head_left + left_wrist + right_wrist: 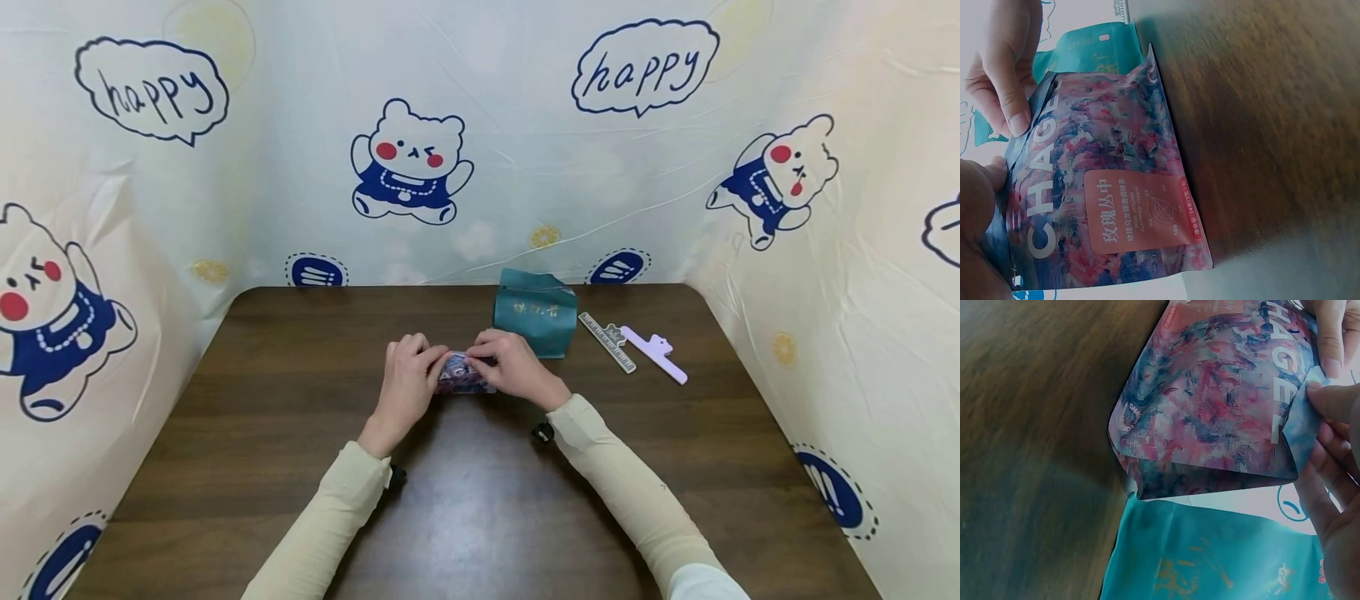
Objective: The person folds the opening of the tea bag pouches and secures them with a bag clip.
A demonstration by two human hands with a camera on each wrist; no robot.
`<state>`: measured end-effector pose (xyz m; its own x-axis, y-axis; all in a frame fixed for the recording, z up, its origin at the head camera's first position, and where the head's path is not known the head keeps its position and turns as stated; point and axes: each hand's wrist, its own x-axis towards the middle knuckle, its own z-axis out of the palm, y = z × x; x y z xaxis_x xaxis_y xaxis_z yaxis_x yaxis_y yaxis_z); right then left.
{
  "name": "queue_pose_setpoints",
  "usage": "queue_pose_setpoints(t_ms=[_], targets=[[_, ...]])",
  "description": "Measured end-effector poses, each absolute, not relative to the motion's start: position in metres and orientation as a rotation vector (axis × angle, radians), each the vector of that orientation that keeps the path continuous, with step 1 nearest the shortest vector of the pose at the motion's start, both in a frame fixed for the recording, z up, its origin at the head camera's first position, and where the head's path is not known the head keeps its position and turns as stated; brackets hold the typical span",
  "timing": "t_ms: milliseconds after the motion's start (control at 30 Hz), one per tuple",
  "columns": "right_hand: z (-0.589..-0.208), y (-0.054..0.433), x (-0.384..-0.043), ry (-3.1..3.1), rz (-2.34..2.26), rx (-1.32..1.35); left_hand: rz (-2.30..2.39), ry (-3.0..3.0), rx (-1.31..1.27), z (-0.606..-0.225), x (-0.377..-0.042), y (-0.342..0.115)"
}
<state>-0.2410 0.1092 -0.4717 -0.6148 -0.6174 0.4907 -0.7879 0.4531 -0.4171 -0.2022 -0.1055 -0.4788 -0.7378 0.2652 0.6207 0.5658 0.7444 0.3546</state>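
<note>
A floral-patterned tea pouch (463, 377) in pink, blue and purple stands upright on the table; white letters and a pink label show on it in the left wrist view. My left hand (407, 373) pinches one end of its top edge, thumb toward me. At the other end, my right hand (519, 368) pinches the same edge between thumb and fingers. In the right wrist view the pouch's top strip (1305, 422) is folded over under the right thumb. Whether the pouch is sealed cannot be seen.
Just behind my right hand stands a teal pouch (534, 317) with gold characters. To its right lie a grey-white ruler-like sealing clip (606, 343) and a light purple sealing clip (655, 355), close together. A printed cloth (495, 183) hangs round the brown table (465, 517).
</note>
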Motion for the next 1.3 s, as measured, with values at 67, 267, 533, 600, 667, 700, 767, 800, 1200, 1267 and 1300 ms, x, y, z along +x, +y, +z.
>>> queue_pose_setpoints(t_ms=[67, 267, 533, 600, 667, 700, 767, 800, 1200, 1267, 1300], targets=[[-0.472, 0.11, -0.241, -2.431, 0.935, 1.205, -0.731, -2.391, -0.629, -0.479, -0.203, -0.105], [-0.471, 0.113, -0.24, -2.507, 1.035, 1.153, -0.732, -2.387, -0.63, -0.48, -0.204, -0.105], [-0.475, 0.118, -0.238, -2.503, 1.033, 1.217, -0.729, -2.385, -0.636, -0.48, -0.202, -0.105], [-0.476, 0.118, -0.238, -2.473, 1.021, 1.223, -0.73, -2.392, -0.635, -0.481, -0.202, -0.105], [-0.477, 0.118, -0.239, -2.438, 1.024, 1.223, -0.732, -2.394, -0.636, -0.48, -0.202, -0.105], [-0.478, 0.118, -0.239, -2.426, 1.037, 1.217, -0.732, -2.398, -0.636, -0.48, -0.202, -0.105], [-0.48, 0.119, -0.24, -2.42, 1.082, 1.2, -0.733, -2.404, -0.637, -0.479, -0.202, -0.105], [-0.481, 0.119, -0.241, -2.42, 1.112, 1.193, -0.734, -2.406, -0.638, -0.479, -0.202, -0.105], [-0.478, 0.132, -0.238, -2.495, 1.181, 1.182, -0.714, -2.398, -0.644, -0.48, -0.203, -0.105], [-0.478, 0.133, -0.238, -2.486, 1.127, 1.219, -0.721, -2.401, -0.646, -0.479, -0.202, -0.104], [-0.477, 0.133, -0.238, -2.478, 1.1, 1.233, -0.722, -2.402, -0.647, -0.478, -0.202, -0.104]])
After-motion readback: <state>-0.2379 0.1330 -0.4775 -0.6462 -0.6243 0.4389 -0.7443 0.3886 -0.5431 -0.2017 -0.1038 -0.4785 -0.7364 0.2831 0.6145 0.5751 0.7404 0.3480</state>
